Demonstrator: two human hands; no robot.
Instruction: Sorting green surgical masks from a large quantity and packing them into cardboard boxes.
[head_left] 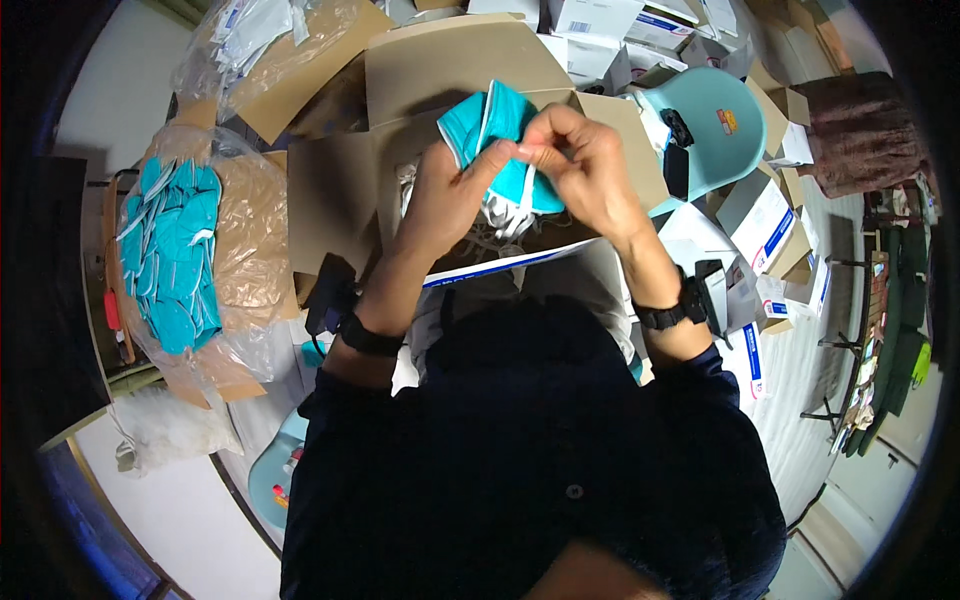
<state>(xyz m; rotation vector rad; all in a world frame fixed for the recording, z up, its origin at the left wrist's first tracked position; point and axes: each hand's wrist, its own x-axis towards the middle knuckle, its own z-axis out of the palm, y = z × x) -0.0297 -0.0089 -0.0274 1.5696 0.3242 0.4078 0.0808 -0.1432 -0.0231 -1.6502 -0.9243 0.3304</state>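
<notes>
My left hand [445, 190] is closed on a teal cloth piece [510, 115] with white edging, its thumb lying over the front. My right hand [590, 165] pinches at the cloth's right side, fingertips meeting the left thumb. From under this pinch hangs a narrow white strap [529, 188]; exactly what the fingertips grip is partly hidden. Both hands are above an open brown carton [465, 60] in front of me. Inside it, below the cloth, lies a tangle of white cords [505, 220].
To the left, a clear plastic bag [265, 225] in a carton holds a heap of teal cloth pieces [175, 250]. At the right stand a pale blue chair [735, 90] with dark items on it and several white boxes [755, 220]. Another blue seat [270, 475] is at the lower left.
</notes>
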